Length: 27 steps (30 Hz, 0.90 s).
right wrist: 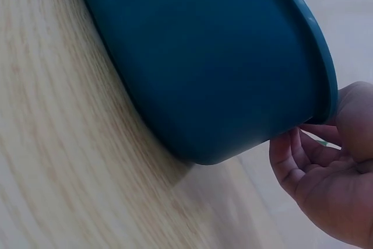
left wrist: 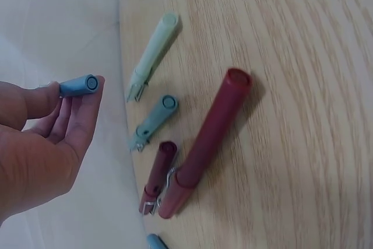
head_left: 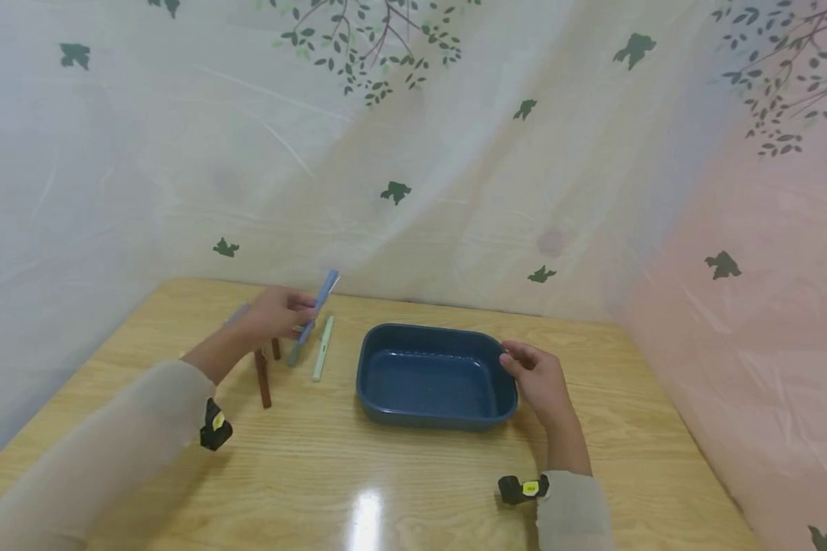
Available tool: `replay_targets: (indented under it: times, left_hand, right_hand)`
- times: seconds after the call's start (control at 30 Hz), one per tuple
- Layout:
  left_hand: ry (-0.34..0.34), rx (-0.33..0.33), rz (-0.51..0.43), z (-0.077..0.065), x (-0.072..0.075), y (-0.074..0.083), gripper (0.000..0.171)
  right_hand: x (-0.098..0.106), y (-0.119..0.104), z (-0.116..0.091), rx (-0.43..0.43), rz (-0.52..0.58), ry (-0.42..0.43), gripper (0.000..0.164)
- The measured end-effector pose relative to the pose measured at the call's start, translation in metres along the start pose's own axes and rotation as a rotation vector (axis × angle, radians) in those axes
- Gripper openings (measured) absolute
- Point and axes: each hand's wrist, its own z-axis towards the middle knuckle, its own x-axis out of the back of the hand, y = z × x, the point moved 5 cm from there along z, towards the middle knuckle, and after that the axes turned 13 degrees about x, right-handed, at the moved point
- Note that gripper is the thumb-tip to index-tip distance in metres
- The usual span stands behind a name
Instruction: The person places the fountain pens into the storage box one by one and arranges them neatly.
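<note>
Between thumb and fingers, my left hand [head_left: 276,312] pinches a blue pen [head_left: 327,285], held above the table and tilted. Under and beside that hand lie a pale green pen [head_left: 323,348], a grey-green pen [left wrist: 156,119], a large dark red pen [left wrist: 213,123] and a smaller dark red pen [left wrist: 160,170]. Another blue pen [left wrist: 155,242] shows only its end in the left wrist view. My right hand [head_left: 540,379] grips the right rim of a dark blue rectangular tub [head_left: 430,420], thumb on the rim and fingers outside. No pens are visible in the tub.
The wooden table [head_left: 282,474] carries all of these things. A pale curtain [head_left: 303,176] with leaf prints hangs along its back edge and at both sides. Each wrist bears a small black camera, one [head_left: 216,425] on the left and one [head_left: 522,488] on the right.
</note>
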Motion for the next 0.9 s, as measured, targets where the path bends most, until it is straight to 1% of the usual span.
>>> replay_targets:
  times: [0.1, 0.17, 0.4, 0.53, 0.73, 0.9]
  left_hand:
    - [-0.004, 0.005, -0.007, 0.001, -0.006, 0.004, 0.044]
    - [-0.006, 0.011, -0.017, 0.002, -0.011, 0.007, 0.044]
    - [-0.018, 0.029, -0.087, 0.001, -0.025, 0.013, 0.04]
    - [-0.021, 0.033, -0.109, 0.0, -0.032, 0.017, 0.04]
    - [-0.049, 0.023, -0.141, -0.001, -0.042, 0.023, 0.04]
    - [-0.063, 0.02, -0.163, -0.006, -0.053, 0.032, 0.039]
  right_hand:
    - [0.001, 0.001, 0.0, -0.018, 0.017, -0.01, 0.037]
    - [0.001, 0.002, -0.001, -0.015, 0.026, -0.017, 0.037]
    - [0.002, 0.0, -0.002, -0.013, 0.052, -0.037, 0.036]
    - [0.002, 0.001, -0.002, -0.018, 0.061, -0.04, 0.036]
    - [0.003, 0.002, -0.001, -0.022, 0.055, -0.041, 0.037]
    - [0.003, 0.002, -0.001, -0.021, 0.048, -0.045, 0.037]
